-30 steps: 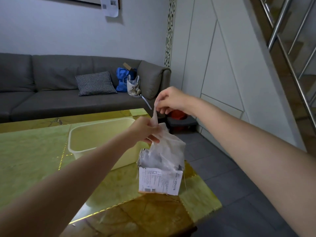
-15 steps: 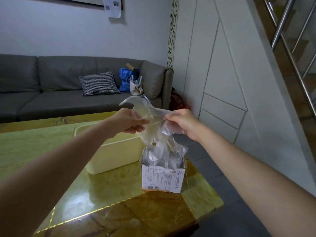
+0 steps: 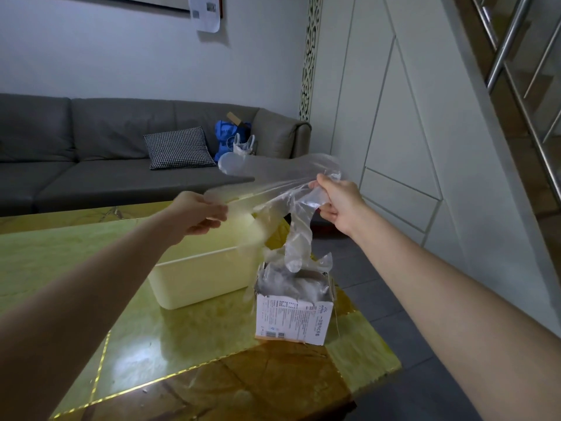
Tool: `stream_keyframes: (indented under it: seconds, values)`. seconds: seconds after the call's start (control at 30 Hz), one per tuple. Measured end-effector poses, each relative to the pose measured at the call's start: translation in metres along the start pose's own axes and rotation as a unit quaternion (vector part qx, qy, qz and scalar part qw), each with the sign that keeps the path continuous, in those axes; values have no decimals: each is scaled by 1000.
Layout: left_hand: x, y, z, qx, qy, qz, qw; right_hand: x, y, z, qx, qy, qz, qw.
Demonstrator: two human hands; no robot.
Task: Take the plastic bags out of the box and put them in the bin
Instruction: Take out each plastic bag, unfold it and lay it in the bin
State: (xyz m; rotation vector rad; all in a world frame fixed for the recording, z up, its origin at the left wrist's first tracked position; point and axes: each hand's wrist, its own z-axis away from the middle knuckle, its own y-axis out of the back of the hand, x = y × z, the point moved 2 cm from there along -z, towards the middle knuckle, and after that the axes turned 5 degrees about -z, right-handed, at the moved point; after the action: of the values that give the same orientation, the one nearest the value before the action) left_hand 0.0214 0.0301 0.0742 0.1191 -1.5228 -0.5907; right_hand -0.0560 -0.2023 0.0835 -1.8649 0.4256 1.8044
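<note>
Clear plastic bags (image 3: 274, 189) pinched between our fingers: left hand (image 3: 197, 212) nips one edge at 9 o'clock, right hand (image 3: 337, 202) grips bunch at 3, sheet stretched between. Tail trails down into box (image 3: 293, 317) at 6, more bags inside. Bin (image 3: 206, 278) just left of box, on tabletop (image 3: 182, 360), apparently empty; nothing blocks drop. Sofa (image 3: 91, 177) at 11.

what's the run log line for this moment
stage: pulling bag out | left hand: pinches plastic bag | right hand: grips same bag | box: on table, more bags inside | bin: beside box
</note>
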Motion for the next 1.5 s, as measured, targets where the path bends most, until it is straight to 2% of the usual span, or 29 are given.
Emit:
stream_keyframes:
  seconds: [0.07,0.13,0.17,0.23,0.3,0.37,0.43,0.5,0.57,0.63,0.67,0.73,0.8,0.83,0.9,1.0,1.13,1.23,1.33,1.4,1.5]
  values:
    - [-1,8,-5,97,15,45,994,7,-5,-2,-13,-18,16,1000]
    - [4,8,-2,142,-21,47,989,15,-11,-1,-20,-41,15,999]
    - [11,3,4,129,-67,41,989,18,-15,1,-30,-55,0,998]
    - [25,-19,20,39,-141,28,989,21,-25,7,-49,-89,-11,995]
    - [33,-43,32,-69,-123,-19,990,27,-33,13,-68,-123,77,987]
    - [30,-56,31,-126,-74,-64,987,35,-35,16,-89,-143,193,967]
    - [25,-61,25,-144,-64,-93,983,42,-29,16,-96,-147,239,955]
    - [22,-62,20,-140,-81,-102,982,42,-21,18,-115,-161,204,959]
    - [22,-60,16,-115,-103,-94,983,33,-18,23,-170,-162,138,962]
    - [25,-52,12,-86,-118,-51,988,20,-23,22,-216,-114,136,960]
    - [27,-47,12,-94,-113,-20,989,14,-28,21,-232,-82,146,958]
    - [30,-40,15,-157,-91,13,983,3,-38,20,-267,-34,146,952]
    - [28,-35,18,-218,-89,-2,972,-8,-48,20,-290,-9,110,951]
    - [25,-32,18,-221,-84,-23,971,-13,-52,19,-285,5,83,955]
    - [17,-25,15,-195,-60,-67,977,-24,-59,15,-259,40,46,964]
    - [8,-5,11,-173,-45,-64,982,-33,-70,2,-218,94,54,970]
    - [-1,32,0,-117,-39,-56,991,-27,-82,-23,-95,122,117,981]
    - [-11,61,-10,-69,-33,-76,994,-17,-97,-36,-45,165,215,961]
    - [-26,91,-29,13,-2,-109,994,-2,-118,-47,-43,191,324,926]
    - [-33,99,-40,62,8,-207,976,13,-129,-54,-62,183,401,895]
    - [-37,91,-50,149,-43,-421,894,42,-149,-68,-92,156,484,856]
